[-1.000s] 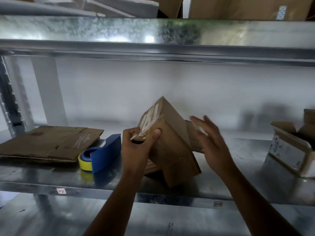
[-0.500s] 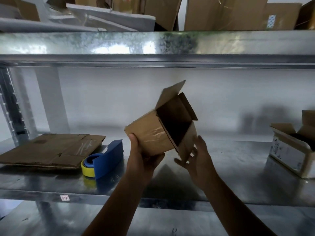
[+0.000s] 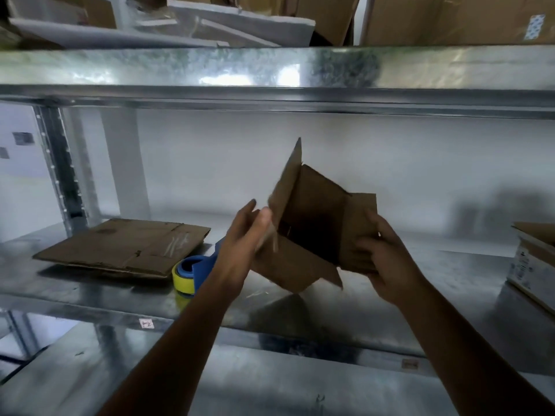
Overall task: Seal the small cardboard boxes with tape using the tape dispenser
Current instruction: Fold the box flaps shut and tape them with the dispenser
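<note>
well, the small cardboard box (image 3: pixel 312 223) is held over the shelf (image 3: pixel 90 298), flaps splayed, its inside too dark to read. the right hand (image 3: pixel 390 259) has its fingers gripping the right flap. the left hand (image 3: pixel 246 235) is at the left flap, too blurred to tell its hold. the tape dispenser (image 3: pixel 195 268) lies left of the box.

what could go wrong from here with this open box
The small brown cardboard box is held off the metal shelf with flaps open, the right hand gripping only its right edge; it may bend or slip. The blue tape dispenser with its yellow roll lies by the left arm and might get knocked.
</note>
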A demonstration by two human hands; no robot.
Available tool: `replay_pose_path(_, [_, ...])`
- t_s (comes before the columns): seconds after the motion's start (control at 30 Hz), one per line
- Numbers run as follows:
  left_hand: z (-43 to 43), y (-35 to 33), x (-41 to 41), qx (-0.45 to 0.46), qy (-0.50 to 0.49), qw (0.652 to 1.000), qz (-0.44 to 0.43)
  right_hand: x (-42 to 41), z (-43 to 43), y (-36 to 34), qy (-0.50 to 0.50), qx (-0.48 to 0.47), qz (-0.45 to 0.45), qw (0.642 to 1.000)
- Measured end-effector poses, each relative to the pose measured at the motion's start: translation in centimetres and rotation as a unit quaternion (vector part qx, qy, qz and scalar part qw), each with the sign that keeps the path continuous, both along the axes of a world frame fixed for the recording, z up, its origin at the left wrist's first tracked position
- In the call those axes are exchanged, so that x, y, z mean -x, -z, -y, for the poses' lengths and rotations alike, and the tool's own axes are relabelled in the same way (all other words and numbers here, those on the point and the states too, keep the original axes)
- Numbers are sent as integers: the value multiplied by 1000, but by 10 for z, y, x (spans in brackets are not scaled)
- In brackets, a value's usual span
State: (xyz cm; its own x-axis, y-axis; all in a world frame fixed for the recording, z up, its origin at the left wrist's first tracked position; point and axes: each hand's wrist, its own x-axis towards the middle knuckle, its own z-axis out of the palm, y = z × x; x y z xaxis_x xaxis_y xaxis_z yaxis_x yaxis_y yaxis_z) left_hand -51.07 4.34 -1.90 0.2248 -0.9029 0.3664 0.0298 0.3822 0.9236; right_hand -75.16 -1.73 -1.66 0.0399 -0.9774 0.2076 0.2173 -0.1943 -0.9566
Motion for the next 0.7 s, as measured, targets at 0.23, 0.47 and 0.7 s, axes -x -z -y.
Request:
replay_pose_path(0.23, [1,-13,-10,-135,-15,989,-63,-8,-5,-26,-3,-13,-123,992])
replay_pose_path(0.47, [6,-4,-13,-166,-20,980,-105,3,6,-45,-15,-16,-355,935])
replay_pose_path(0.7, [1,2,-11,-153,-16,982,-110,12,42,-74,-62,228,-536,810])
